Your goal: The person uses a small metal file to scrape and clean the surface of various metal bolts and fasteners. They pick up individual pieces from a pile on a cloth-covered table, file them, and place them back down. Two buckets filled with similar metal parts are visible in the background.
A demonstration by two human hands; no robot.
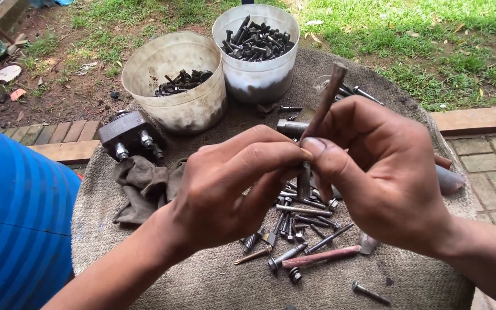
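Observation:
My left hand (231, 183) and my right hand (380, 166) meet above a round cloth-covered table (144, 270). Both pinch a long rusty metal rod (324, 106) that stands nearly upright, its top end tilted to the right above my fingers. Its lower end shows between my thumbs. Under my hands lies a scatter of dark bolts and screws (299, 229), with a reddish pin (322, 256) among them.
Two white plastic buckets stand at the back: the left bucket (170, 63) holds a few bolts, the right bucket (256, 74) is nearly full. A dark metal block (130, 133) and a grey rag (142, 183) lie left. A blue drum (18, 229) is at the left edge.

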